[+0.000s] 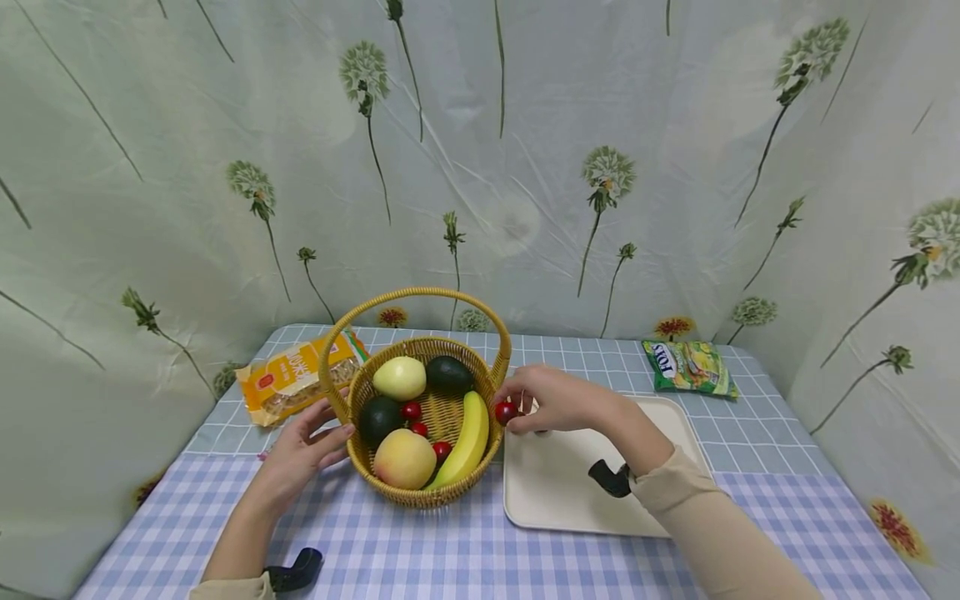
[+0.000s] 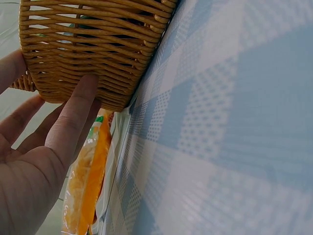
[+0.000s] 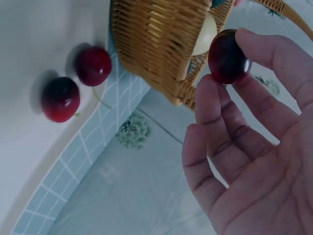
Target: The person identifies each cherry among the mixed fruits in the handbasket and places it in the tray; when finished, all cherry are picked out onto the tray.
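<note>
A yellow wicker basket (image 1: pixel 418 498) with a tall handle stands on the cloth. Inside lie a banana (image 1: pixel 467 440), a peach (image 1: pixel 405 459), a pale yellow-green fruit (image 1: pixel 400 378), two dark green avocados (image 1: pixel 449 375) and several red cherries (image 1: pixel 442 450). My left hand (image 1: pixel 300 450) touches the basket's left side with fingers extended, fingertips at its woven wall in the left wrist view. Between thumb and fingertips, my right hand (image 1: pixel 558 400) pinches a dark red cherry (image 3: pixel 226 58) beside the basket's right rim. Two more cherries (image 3: pixel 93 66) lie on the white tray (image 1: pixel 577 500).
An orange snack bag (image 1: pixel 296 379) lies behind the basket at left. At the back right is a green candy bag (image 1: pixel 690 367). Blue-and-white checked cloth (image 1: pixel 420 558) covers the table, and a dandelion-printed curtain (image 1: pixel 480 167) hangs behind it.
</note>
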Available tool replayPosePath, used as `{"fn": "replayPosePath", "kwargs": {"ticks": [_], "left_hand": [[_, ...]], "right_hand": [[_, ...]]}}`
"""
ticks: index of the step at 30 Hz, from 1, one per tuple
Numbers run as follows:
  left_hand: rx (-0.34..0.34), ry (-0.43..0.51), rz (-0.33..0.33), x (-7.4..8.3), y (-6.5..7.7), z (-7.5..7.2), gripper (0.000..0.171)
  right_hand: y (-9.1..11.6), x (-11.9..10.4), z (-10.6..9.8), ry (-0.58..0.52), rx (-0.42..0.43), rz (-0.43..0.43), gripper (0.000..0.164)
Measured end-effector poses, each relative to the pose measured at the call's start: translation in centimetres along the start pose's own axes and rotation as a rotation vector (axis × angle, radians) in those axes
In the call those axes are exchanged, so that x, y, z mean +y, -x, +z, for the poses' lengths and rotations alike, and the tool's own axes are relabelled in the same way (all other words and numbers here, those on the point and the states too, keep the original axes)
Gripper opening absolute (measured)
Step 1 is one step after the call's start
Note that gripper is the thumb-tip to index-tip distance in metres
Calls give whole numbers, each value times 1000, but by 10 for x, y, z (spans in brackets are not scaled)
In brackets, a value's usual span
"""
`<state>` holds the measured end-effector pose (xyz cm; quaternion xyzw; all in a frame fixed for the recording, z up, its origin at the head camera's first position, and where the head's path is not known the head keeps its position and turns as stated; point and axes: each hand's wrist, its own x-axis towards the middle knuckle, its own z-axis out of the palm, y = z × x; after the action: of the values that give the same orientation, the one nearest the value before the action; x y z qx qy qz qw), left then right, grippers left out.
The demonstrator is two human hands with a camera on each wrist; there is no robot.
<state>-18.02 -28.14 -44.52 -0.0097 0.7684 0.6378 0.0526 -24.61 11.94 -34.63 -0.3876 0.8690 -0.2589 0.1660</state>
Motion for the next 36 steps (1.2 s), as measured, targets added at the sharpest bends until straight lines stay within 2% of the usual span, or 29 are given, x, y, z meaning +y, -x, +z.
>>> {"fn": "replayPosePath", "kwargs": {"ticks": [5, 13, 22, 28, 36], "left_hand": [[-6, 8, 15, 0, 0, 0, 70], [-11, 14, 30, -2, -1, -1, 70], [-5, 4, 15, -1, 0, 0, 70], [2, -7, 3, 0, -1, 0, 70], [-7, -18, 30, -1, 0, -1, 69]], "right_hand": [[7, 12, -1, 55, 19, -9, 29], [24, 40, -3, 42, 44, 51, 32], [40, 70, -1, 26, 63, 120, 30], [41, 86, 3, -6, 68, 152, 23], [36, 99, 10, -25, 38, 264, 24]]}}
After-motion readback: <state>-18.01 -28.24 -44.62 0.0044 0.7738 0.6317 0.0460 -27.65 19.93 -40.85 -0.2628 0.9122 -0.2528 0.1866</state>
